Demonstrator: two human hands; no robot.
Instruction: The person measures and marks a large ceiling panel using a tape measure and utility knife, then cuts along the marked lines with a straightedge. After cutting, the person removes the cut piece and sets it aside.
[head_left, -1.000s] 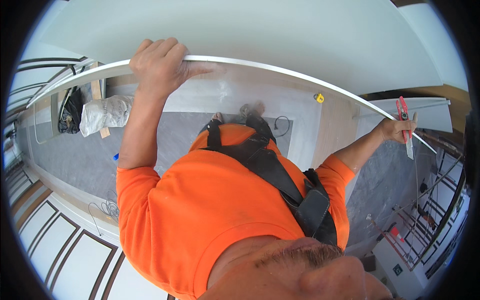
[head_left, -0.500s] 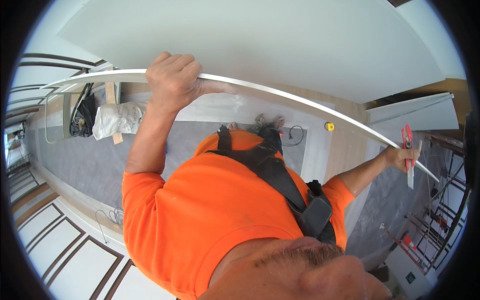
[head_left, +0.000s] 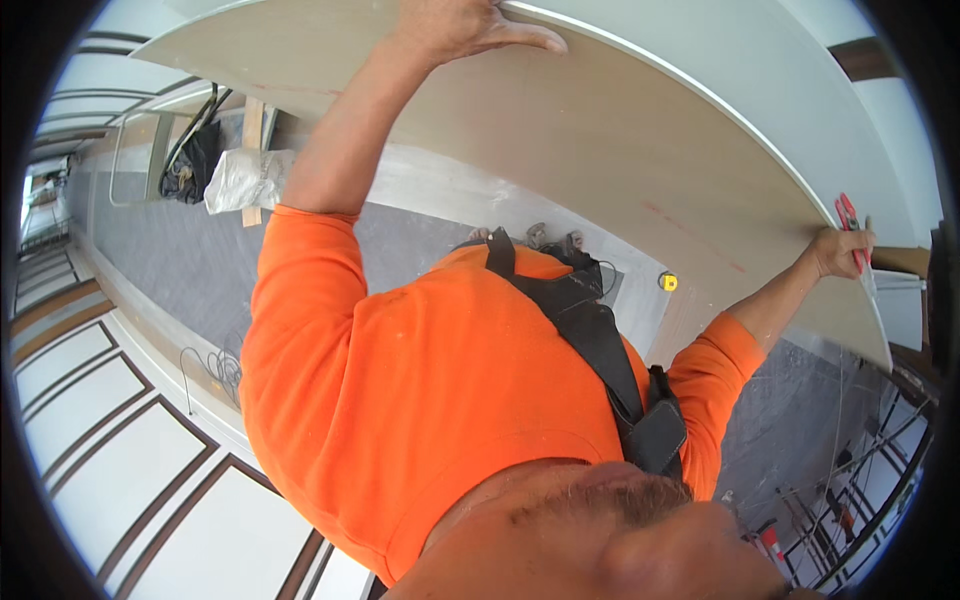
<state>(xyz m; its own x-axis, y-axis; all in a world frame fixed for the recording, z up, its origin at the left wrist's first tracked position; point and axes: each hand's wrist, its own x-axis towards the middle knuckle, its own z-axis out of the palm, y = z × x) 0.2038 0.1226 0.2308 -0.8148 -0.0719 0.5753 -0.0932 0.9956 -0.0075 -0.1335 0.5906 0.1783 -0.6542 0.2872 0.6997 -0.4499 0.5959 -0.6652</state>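
A large plasterboard sheet [head_left: 620,150] is raised in front of me, tilted, with its tan back toward me and its white edge curving across the upper view. My left hand [head_left: 455,25] is closed over its upper edge, thumb lying along the tan face; the fingers are partly cut off by the top of the picture. Toward the sheet's right end, my right hand [head_left: 842,252] grips the edge. That same hand also holds a red utility knife [head_left: 850,225], which stands up past the edge. The knife's lower part is partly hidden by the fingers.
A yellow tape measure [head_left: 668,281] lies below the sheet near my feet. On the left are a whitish sack [head_left: 245,180], a black bag [head_left: 192,165] and a wooden plank [head_left: 252,125]. A coiled cable [head_left: 225,372] lies by the panelled wall; scaffold-like bars stand lower right.
Both hands have moved up with the sheet. It has tilted, so its tan back now shows broadly where mostly its edge and front showed before. The knife has stayed in the right hand.
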